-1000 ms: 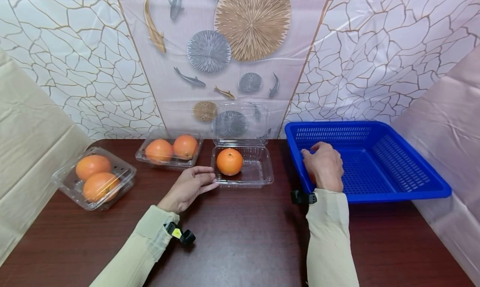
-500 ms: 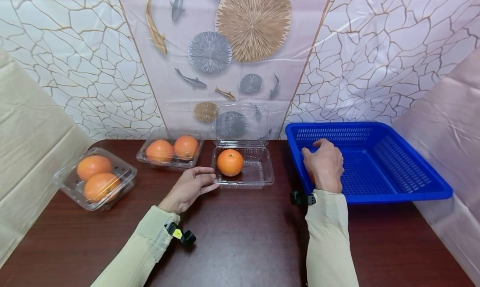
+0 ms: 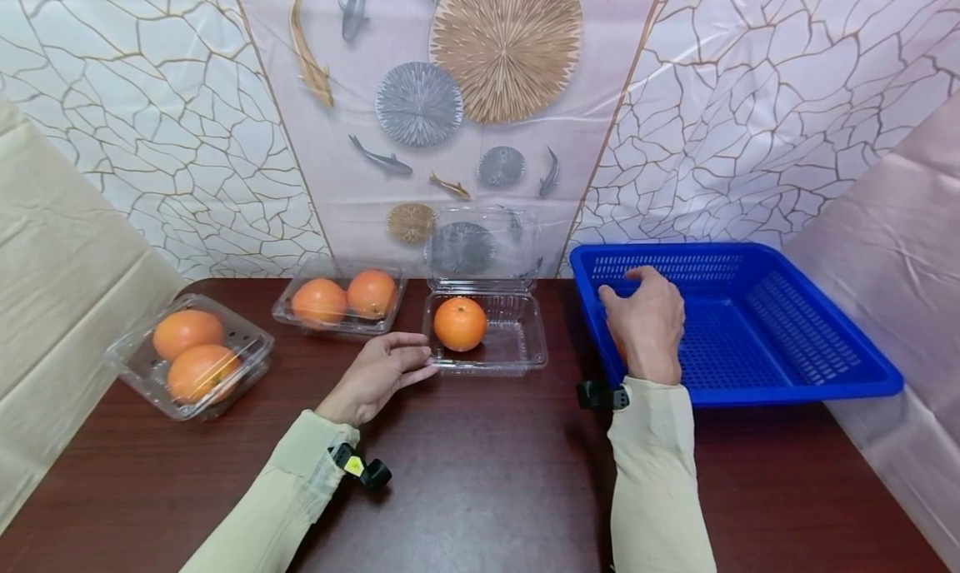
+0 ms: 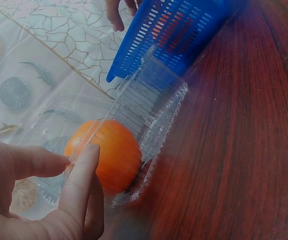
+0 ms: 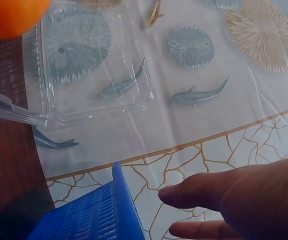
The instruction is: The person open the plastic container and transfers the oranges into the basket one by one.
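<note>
Left hand (image 3: 375,379) pinches rim of clear ribbed plastic box (image 3: 525,362), lid (image 3: 487,244) up, smooth round orange (image 3: 460,324) inside. Right hand (image 3: 647,327) kinda loosely spread over left side of slotted blue plastic basket (image 3: 738,348).

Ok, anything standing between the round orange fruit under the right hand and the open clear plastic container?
Yes: the blue plastic basket's left wall stands between the fruit and the container. The raised transparent lid is behind, apparently off that path.
</note>
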`<state>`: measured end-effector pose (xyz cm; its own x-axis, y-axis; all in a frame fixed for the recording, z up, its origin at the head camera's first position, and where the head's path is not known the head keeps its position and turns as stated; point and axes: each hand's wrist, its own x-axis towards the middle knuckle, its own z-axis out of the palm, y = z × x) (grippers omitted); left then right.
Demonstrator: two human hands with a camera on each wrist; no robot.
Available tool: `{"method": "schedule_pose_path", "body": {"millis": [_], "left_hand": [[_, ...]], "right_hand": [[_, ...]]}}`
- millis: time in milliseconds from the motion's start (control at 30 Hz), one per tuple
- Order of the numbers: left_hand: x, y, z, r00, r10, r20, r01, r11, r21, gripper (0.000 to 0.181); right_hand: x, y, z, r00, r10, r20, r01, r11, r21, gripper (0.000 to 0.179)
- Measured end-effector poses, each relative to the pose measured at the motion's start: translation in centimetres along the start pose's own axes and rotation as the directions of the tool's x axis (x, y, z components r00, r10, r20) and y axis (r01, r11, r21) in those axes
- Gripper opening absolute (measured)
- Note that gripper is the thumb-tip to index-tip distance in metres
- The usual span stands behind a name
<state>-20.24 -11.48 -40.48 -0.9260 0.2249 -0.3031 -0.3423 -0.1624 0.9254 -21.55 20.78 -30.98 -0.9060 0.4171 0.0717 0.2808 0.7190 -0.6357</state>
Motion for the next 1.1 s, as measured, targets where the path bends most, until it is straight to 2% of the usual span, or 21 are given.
{"method": "schedule_pose_path", "body": {"millis": [333, 633, 1100], "left_hand": [[-0.1, 0.0, 0.0, 1.0, 0.008, 0.01, -0.008, 1.0, 0.007, 0.047], [-0.1, 0.1, 0.0, 1.0, 0.009, 0.012, -0.009, 1.0, 0.003, 0.047], [-0.1, 0.0, 0.0, 1.0, 0.008, 0.01, -0.008, 1.0, 0.001, 0.046]], "right_hand": [[-0.1, -0.5, 0.4, 0.997, -0.053, -0.051, 0.055, 0.998, 0.037, 0.06], [-0.4, -1.0, 0.5, 0.987, -0.102, -0.128, 0.111, 0.992, 0.066, 0.052], [-0.4, -1.3, 0.7, 0.98, -0.139, -0.143, 0.151, 0.985, 0.079, 0.052]]}}
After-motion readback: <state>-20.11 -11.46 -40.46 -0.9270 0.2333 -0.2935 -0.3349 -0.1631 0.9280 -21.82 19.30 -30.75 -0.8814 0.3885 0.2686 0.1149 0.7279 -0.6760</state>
